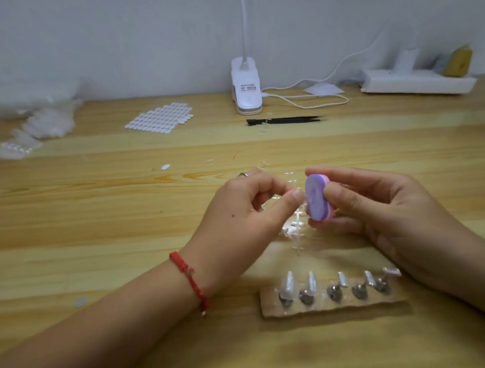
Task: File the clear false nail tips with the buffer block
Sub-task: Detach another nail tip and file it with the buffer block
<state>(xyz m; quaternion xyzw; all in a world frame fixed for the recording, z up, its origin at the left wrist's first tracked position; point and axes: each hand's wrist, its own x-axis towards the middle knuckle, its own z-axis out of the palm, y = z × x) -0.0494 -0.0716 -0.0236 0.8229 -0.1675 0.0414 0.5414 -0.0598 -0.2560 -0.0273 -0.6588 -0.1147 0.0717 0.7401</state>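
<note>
My right hand (384, 209) grips a small oval buffer block (316, 198), purple on its face with a pink layer behind, between thumb and fingers. My left hand (244, 213) pinches something tiny and clear between thumb and forefinger, right against the block's purple face; the nail tip itself is too small to make out. Under both hands lies a clear plastic strip of nail tips (296, 232) on the wooden table (92, 226). Near the front, a cardboard strip (331, 305) carries several metal stands, one with a clear nail tip (287, 285) on it.
A clip lamp (246, 92) with its white cable stands at the back, a black brush (285, 120) in front of it. A sheet of white adhesive tabs (161, 119) and bags of nail tips (34, 131) lie at the back left. A white power strip (417, 83) sits back right.
</note>
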